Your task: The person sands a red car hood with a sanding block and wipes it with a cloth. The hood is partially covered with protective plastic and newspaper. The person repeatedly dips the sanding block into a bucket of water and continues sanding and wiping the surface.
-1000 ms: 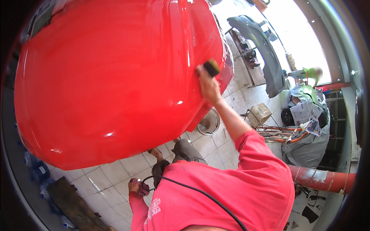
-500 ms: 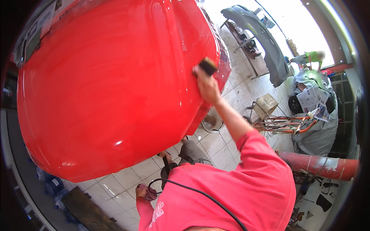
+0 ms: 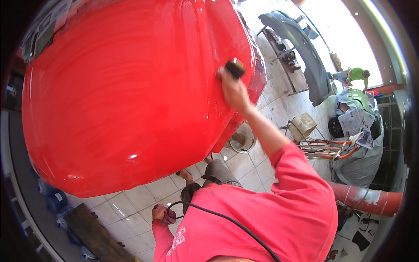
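A large glossy red car hood (image 3: 118, 100) fills the left and middle of the head view. My right hand (image 3: 235, 92) reaches over its right side, closed on a dark hand-sized block (image 3: 235, 68) with yellowish edges. What kind of block it is, I cannot make out; the hand is slightly blurred by motion. My left hand (image 3: 159, 213) hangs low beside my body, closed around a crumpled maroon cloth (image 3: 169, 215). A black hose (image 3: 218, 215) runs from near the cloth across my red shirt.
A whitish bucket (image 3: 248, 142) stands on the tiled floor by the hood's right corner. Farther right, a grey bumper (image 3: 301, 52) rests on a stand. An orange-framed cart (image 3: 325, 150) and a covered vehicle (image 3: 358, 163) are there too; a person in green (image 3: 358, 74) bends beyond. Blue bottles (image 3: 56, 201) lie left.
My right hand has slid a little farther and to the left over the hood with the block. The view has shifted slightly. My left hand still holds the cloth.
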